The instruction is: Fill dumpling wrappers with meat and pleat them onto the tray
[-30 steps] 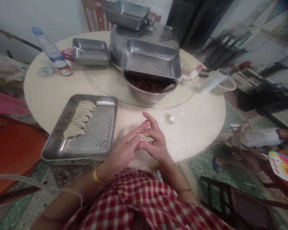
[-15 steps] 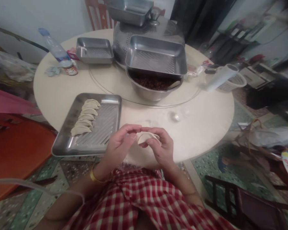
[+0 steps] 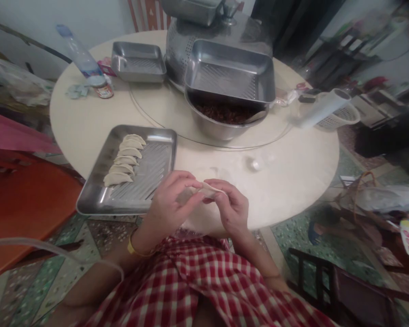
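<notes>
Between both hands, above the near table edge, is a folded pale dumpling. My left hand pinches its left end between thumb and fingers. My right hand grips the other end, thumb on the near side and fingers behind. Left of my hands lies a shallow metal tray with a column of several finished dumplings along its left part. A small lump of dough sits on the table to the right. Farther back, a metal bowl holds dark filling.
An empty metal pan rests over the bowl's back rim, before a large lidded metal pot. A smaller pan, a plastic bottle and a jar stand back left. A plastic-wrap roll and basket are at right.
The dumpling has turned from facing me to edge-on, and my left fingers have moved right onto its end. The view has shifted slightly.
</notes>
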A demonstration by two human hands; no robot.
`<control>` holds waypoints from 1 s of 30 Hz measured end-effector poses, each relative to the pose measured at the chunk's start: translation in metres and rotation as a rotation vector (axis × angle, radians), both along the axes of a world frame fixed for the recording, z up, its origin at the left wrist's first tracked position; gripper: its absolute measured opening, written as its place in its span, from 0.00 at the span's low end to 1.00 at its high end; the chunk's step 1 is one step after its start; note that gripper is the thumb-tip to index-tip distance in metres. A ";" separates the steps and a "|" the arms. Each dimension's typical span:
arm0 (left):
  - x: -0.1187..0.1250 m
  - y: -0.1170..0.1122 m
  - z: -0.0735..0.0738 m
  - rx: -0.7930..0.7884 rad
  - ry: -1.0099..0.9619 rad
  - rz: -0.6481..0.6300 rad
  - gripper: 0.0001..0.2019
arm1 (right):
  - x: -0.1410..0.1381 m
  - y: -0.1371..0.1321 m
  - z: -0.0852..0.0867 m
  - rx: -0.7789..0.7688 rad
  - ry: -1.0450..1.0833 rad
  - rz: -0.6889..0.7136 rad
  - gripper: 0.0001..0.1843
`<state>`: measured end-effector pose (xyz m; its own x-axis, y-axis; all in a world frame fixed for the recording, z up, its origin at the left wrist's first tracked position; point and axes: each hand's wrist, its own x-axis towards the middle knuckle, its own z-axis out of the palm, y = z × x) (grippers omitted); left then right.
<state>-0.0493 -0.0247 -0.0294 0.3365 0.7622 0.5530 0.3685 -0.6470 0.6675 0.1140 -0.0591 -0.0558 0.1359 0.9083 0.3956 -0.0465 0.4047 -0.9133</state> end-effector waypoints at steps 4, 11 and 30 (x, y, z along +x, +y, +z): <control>0.000 -0.001 0.002 0.006 0.038 0.018 0.03 | 0.003 0.001 -0.001 0.052 -0.137 -0.036 0.09; -0.004 -0.002 -0.001 -0.064 0.032 0.009 0.03 | 0.003 0.002 -0.002 0.092 -0.188 -0.047 0.11; -0.005 -0.008 -0.007 0.152 0.081 0.012 0.04 | -0.001 0.003 0.004 -0.097 -0.091 -0.010 0.06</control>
